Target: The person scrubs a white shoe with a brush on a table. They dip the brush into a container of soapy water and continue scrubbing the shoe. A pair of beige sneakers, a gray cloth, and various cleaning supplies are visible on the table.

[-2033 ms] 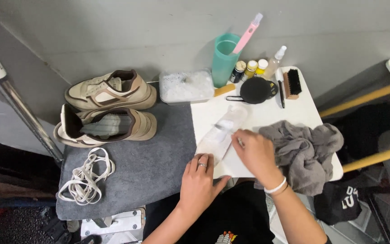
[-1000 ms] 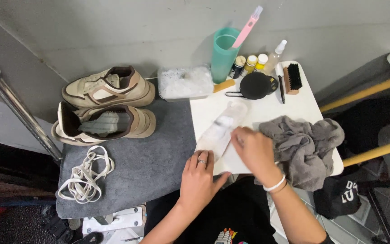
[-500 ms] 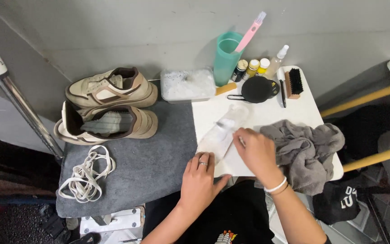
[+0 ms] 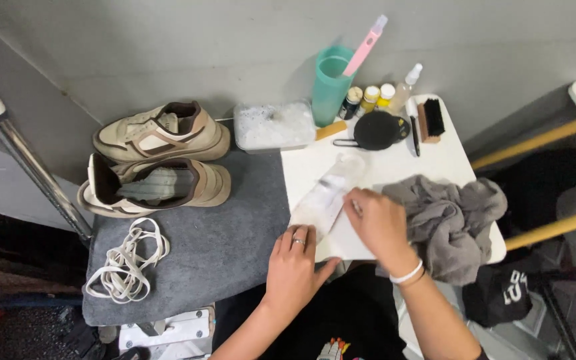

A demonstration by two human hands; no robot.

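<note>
Both hands work on a pale insole (image 4: 326, 195) that lies slantwise on the white desk (image 4: 448, 150), its toe pointing to the far right and its heel toward the near left. The left hand (image 4: 293, 267) lies flat at the heel end, fingers spread and pressing down, a ring on one of them. The right hand (image 4: 376, 223) sits at the insole's right edge with its fingers curled together; whether they pinch anything small cannot be told from here.

To do this well, the left hand should keep the heel pinned so the insole does not slide on the smooth top, while the right works in short strokes along its length, not across it. The crumpled grey cloth (image 4: 451, 220) lies touching the right wrist, near enough to pick up without letting go of the insole.

At the far edge stands a teal cup (image 4: 331, 83) with a pink-handled brush (image 4: 364, 45) leaning in it. Left of it is a clear rectangular tub (image 4: 273, 125) holding something white and foamy. Right of the cup are three small capped bottles (image 4: 368, 99) and a clear spray bottle (image 4: 405, 87); their contents do not show. A round black lidded tin (image 4: 377, 129) and a wooden brush with black bristles (image 4: 430, 120) lie just beside them.

On the grey mat (image 4: 221, 247) to the left rest two beige sneakers (image 4: 158, 160), with no laces, and a loose heap of white laces (image 4: 126, 260) nearer.
</note>
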